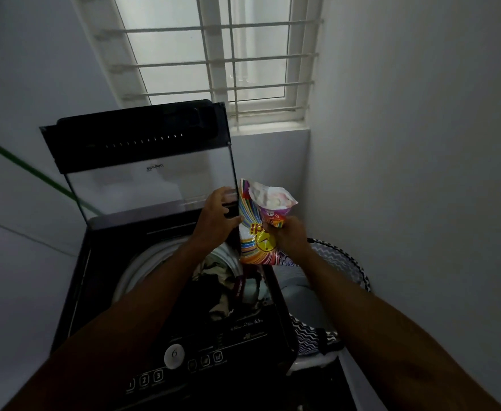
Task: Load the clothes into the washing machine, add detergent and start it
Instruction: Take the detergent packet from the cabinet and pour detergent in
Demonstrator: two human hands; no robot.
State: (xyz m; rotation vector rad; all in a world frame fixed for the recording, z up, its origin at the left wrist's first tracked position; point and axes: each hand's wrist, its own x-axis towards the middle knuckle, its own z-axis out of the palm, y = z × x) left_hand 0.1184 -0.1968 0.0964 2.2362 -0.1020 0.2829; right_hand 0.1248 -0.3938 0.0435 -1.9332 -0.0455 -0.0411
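The right hand (286,235) grips the colourful detergent bag (261,223) above the right edge of the washing machine (77,292). The left hand (218,216) holds the right edge of the raised lid (154,179), fingers curled on it. Clothes (228,280) lie in the drum.

Dark top-loading washing machine (101,292) at lower centre, lid (151,170) upright, mixed clothes (228,286) in its drum, patterned laundry basket (344,262) just right
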